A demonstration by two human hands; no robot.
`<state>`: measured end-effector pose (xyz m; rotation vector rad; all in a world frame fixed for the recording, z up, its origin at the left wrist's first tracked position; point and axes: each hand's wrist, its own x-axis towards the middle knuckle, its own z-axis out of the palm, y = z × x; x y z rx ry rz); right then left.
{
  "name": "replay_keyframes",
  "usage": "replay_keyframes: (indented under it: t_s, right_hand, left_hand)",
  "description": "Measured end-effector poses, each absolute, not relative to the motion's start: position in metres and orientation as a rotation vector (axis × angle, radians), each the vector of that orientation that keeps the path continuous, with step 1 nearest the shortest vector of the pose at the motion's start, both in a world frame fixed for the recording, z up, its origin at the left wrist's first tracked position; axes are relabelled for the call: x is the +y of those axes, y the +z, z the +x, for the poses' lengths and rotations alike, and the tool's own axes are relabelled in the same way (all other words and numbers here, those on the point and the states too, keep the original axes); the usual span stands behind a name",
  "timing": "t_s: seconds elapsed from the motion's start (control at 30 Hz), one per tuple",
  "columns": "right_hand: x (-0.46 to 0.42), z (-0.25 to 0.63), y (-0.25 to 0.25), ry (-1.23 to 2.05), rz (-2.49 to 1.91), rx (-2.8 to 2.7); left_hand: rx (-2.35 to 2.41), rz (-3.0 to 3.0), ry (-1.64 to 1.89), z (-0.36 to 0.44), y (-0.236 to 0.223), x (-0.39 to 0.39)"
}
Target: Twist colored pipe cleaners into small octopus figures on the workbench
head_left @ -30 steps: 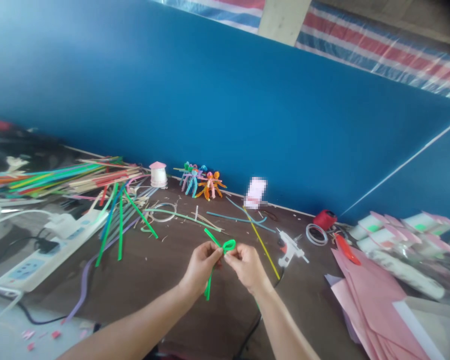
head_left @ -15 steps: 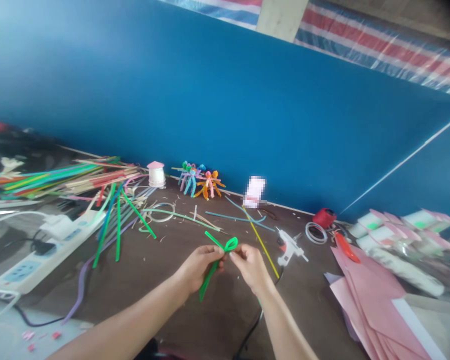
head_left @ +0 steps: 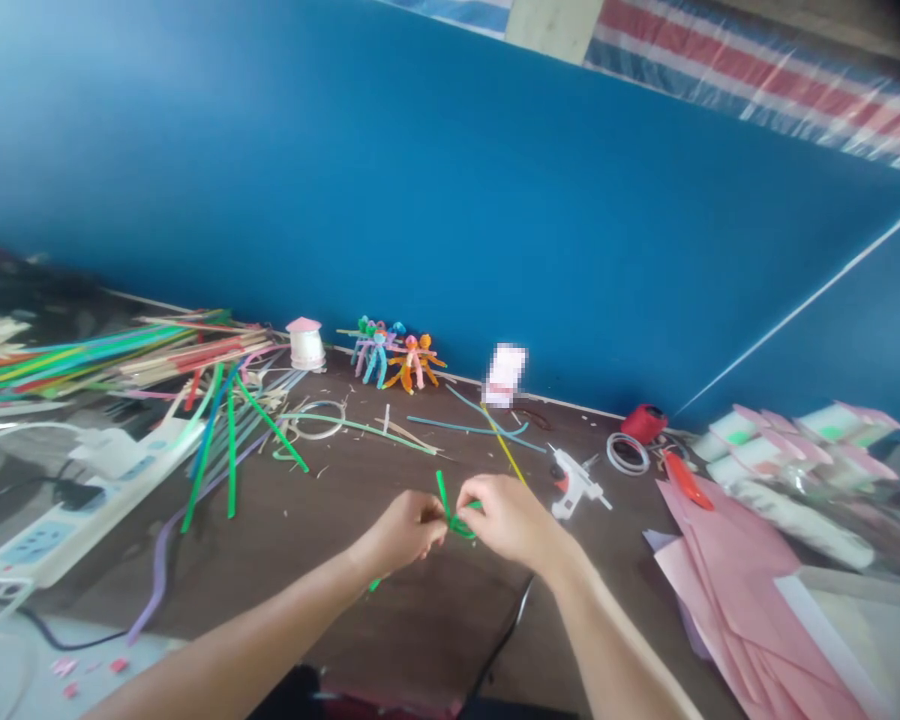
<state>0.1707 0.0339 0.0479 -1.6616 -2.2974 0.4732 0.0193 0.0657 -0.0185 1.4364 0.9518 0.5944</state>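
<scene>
My left hand (head_left: 401, 530) and my right hand (head_left: 506, 520) meet above the dark brown tabletop (head_left: 412, 630), pinching a bright green pipe cleaner (head_left: 450, 510) between them. Its small loop lies mostly hidden under my fingers, and one end sticks up past my right fingers. A short green tip shows below my left hand. A yellow stem (head_left: 504, 450) lies just beyond my right hand, and a white hot glue gun (head_left: 574, 485) rests farther right.
Loose coloured stems (head_left: 232, 450) and a long bundle (head_left: 120, 355) lie to the left, beside a white power strip (head_left: 82, 505). Small pipe-cleaner figures (head_left: 397, 360) stand against the blue wall (head_left: 450, 180). Pink paper sheets (head_left: 735, 590) and a red spool (head_left: 643, 423) are on the right.
My hands have drawn closer and now cover most of the green loop. The long lower end has swung out of sight, and the view has tilted slightly.
</scene>
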Motion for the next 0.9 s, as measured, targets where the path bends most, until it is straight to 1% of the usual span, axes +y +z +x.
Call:
replay_keyframes:
  t_s: [0.07,0.17,0.3,0.4,0.57,0.9]
  right_hand:
    - [0.022,0.155,0.052,0.142,-1.75,-2.326]
    - [0.007,0.142,0.047,-0.045,-1.762,-2.295]
    - [-0.002,0.148,0.029,-0.041,-1.744,-2.153]
    - [-0.005,0.155,0.021,0.007,-1.73,-2.114]
    - [-0.008,0.157,0.022,-0.011,-1.714,-2.084]
    - [-0.005,0.16,0.032,-0.03,-1.706,-2.093]
  left_hand:
    - [1.0,1.352,0.756,0.023,-0.02,0.066]
    - [0.932,1.035,0.842,0.024,-0.015,0.067]
    - [0.836,0.69,0.775,0.022,-0.009,0.068]
    - [0.812,0.58,0.719,0.023,-0.012,0.068]
    - [0.743,0.622,0.746,0.025,-0.018,0.065]
    - [0.749,0.707,0.722,0.018,-0.01,0.065]
